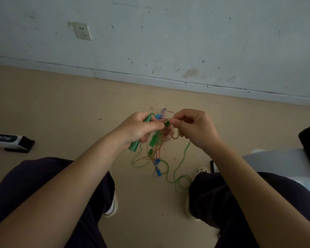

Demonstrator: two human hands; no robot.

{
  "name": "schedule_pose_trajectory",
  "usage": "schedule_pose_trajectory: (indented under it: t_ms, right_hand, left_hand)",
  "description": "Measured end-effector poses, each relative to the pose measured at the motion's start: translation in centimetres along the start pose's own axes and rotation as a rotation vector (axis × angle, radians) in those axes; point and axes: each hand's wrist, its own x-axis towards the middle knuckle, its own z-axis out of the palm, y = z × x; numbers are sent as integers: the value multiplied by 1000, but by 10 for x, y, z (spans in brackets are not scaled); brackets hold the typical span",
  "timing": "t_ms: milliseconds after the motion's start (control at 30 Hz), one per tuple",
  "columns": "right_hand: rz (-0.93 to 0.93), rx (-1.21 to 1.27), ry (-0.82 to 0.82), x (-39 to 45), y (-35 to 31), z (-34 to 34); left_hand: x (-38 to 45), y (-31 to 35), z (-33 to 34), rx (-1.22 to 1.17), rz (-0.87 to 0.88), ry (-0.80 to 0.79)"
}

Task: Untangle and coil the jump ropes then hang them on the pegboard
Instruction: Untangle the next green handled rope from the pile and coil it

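The left hand (pixel 138 130) is curled round a green plastic jump-rope handle (pixel 135 144), its long axis slanting down and toward the person, thumb and forefinger pinching into the knot. The right hand (pixel 193 127) pinches a strand on the far side. Between them hangs the tangle of green and pinkish thin cords (pixel 162 136), both hands equally near; loose green loops and a blue plastic handle (pixel 157 171) trail below the tangle onto the tan floor (pixel 61 108).

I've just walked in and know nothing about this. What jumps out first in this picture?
Two hands meet mid-frame over a tan floor: the left hand grips a green handle, while the right hand pinches at a tangle of ropes. Green cord trails down to the floor between the knees, a blue handle dangling in it.
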Motion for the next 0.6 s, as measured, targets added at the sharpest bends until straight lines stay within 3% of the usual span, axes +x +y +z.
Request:
schedule_pose_trajectory:
  t_ms: [200,433,600]
  right_hand:
    - [-18,-24,-76,1,0,5]
    - [-41,-58,33,-2,0,3]
    - [-63,-143,-6,-2,1,2]
  left_hand:
    - [3,-1,4,51,46,103]
    - [1,-4,8,228,-27,109]
    - [1,-5,11,162,33,139]
